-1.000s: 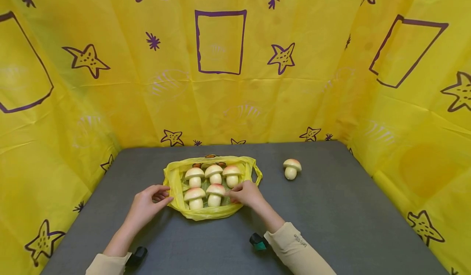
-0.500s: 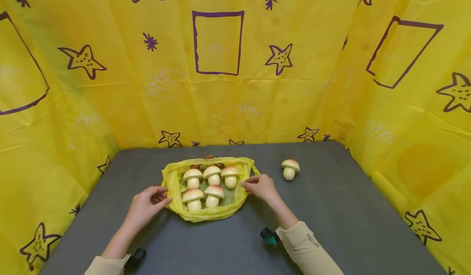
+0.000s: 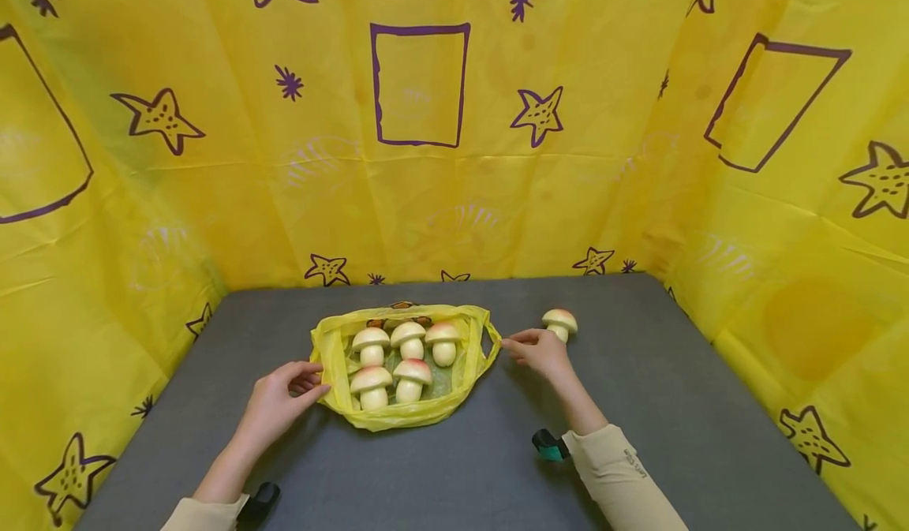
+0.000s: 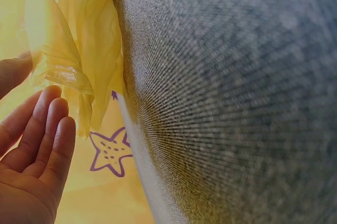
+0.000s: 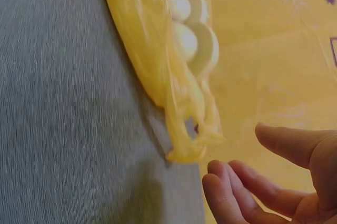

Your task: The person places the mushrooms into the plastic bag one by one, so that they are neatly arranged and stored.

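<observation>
A yellow plastic bag [image 3: 334, 357] lies with its mouth spread wide on the grey table. Inside it stand several toy mushrooms with pink-tinged caps, among them a front mushroom [image 3: 412, 381]. My left hand [image 3: 280, 401] holds the bag's left rim lightly between thumb and fingers; the left wrist view shows the loose plastic there. Just off the bag's right handle is my right hand [image 3: 540, 353], thumb and fingers apart with nothing between them, also seen as a hand [image 5: 279, 182] in the right wrist view. Beyond it sits a loose mushroom [image 3: 560, 322], its stem partly hidden by the hand.
Grey cloth covers the table [image 3: 426, 476]. Yellow fabric walls [image 3: 426, 200] with drawn stars and frames enclose its back and sides.
My right hand has let go of the bag's right side and moved right, towards the loose mushroom. The left hand has stayed at the left rim; the mushrooms in the bag stand as before.
</observation>
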A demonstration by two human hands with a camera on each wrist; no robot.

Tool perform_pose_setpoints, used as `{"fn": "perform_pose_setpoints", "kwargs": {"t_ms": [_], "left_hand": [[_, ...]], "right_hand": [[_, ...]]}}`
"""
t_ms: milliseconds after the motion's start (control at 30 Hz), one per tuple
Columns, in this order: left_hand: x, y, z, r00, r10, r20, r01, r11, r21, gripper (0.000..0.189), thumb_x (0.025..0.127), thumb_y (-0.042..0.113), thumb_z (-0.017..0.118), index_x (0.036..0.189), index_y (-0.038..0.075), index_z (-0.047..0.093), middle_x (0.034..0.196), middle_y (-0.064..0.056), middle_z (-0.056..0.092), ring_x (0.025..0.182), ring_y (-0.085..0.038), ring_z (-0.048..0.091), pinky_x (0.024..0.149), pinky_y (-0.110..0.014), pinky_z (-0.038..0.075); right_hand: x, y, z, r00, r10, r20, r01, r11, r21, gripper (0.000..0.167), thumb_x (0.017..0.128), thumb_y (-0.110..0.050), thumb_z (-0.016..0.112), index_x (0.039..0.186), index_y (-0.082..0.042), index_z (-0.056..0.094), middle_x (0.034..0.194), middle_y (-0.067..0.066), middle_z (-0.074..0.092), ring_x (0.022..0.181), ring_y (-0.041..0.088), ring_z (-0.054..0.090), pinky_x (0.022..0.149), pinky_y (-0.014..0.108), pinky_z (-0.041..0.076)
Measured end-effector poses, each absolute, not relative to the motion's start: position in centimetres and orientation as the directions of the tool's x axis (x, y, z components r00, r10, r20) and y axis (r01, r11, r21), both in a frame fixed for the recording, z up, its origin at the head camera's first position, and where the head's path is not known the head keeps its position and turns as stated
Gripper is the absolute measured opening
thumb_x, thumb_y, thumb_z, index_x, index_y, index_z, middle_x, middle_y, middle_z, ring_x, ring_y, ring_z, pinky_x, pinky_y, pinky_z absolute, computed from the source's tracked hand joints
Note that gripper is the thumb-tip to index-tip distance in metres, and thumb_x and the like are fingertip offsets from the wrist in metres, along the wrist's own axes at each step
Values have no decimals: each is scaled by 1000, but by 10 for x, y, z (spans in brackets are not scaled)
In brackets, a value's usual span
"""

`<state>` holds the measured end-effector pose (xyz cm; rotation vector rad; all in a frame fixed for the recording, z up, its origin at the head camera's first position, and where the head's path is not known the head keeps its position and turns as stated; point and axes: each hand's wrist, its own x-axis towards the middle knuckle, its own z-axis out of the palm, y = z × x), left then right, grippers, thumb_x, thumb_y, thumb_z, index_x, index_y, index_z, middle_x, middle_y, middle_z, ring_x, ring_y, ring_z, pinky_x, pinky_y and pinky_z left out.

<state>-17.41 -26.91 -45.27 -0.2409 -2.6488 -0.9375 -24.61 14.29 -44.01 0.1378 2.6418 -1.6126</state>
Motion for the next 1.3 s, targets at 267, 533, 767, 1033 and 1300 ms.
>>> {"fn": "perform_pose_setpoints", "kwargs": {"t_ms": [267, 533, 767, 1033, 1300], "left_hand": [[-174, -269, -453, -935, 52, 350, 260, 772, 580, 27, 77, 18, 79, 99, 6, 70, 81, 1, 65, 70, -6, 59, 64, -25, 54], [-175, -268, -453, -936, 49, 349, 256, 772, 581, 27, 76, 17, 79, 99, 6, 70, 80, 1, 65, 70, -5, 59, 64, -25, 53], [-175, -268, -452, -939, 46, 342, 249, 777, 578, 27, 77, 18, 79, 99, 6, 70, 80, 1, 65, 70, -6, 59, 64, -26, 54], [-176, -268, -452, -940, 48, 339, 249, 777, 579, 28, 77, 18, 79, 100, 5, 70, 81, 1, 65, 70, -5, 59, 63, -24, 53], [-177, -268, -454, -938, 52, 343, 255, 774, 580, 28, 77, 18, 79, 100, 5, 69, 81, 0, 65, 69, -4, 59, 63, -25, 53]], "right_hand": [[-250, 166, -441, -990, 118, -77, 125, 485, -865, 34, 84, -25, 72, 105, 1, 69, 95, 15, 72, 84, 30, 71, 70, 33, 58], [-250, 188, -440, -982, 169, -82, 154, 473, -868, 39, 83, -28, 73, 108, 1, 68, 99, 16, 72, 86, 31, 71, 71, 33, 58], [-251, 206, -442, -979, 186, -80, 154, 430, -890, 37, 85, -23, 71, 107, 6, 67, 100, 20, 71, 86, 33, 70, 72, 35, 58], [-249, 222, -443, -974, 210, -91, 179, 456, -872, 41, 85, -24, 71, 109, 8, 65, 100, 22, 70, 84, 31, 71, 72, 35, 58], [-251, 230, -446, -963, 231, -139, 228, 421, -878, 43, 84, -23, 72, 108, 11, 64, 87, 18, 72, 78, 26, 71, 68, 31, 58]]}}
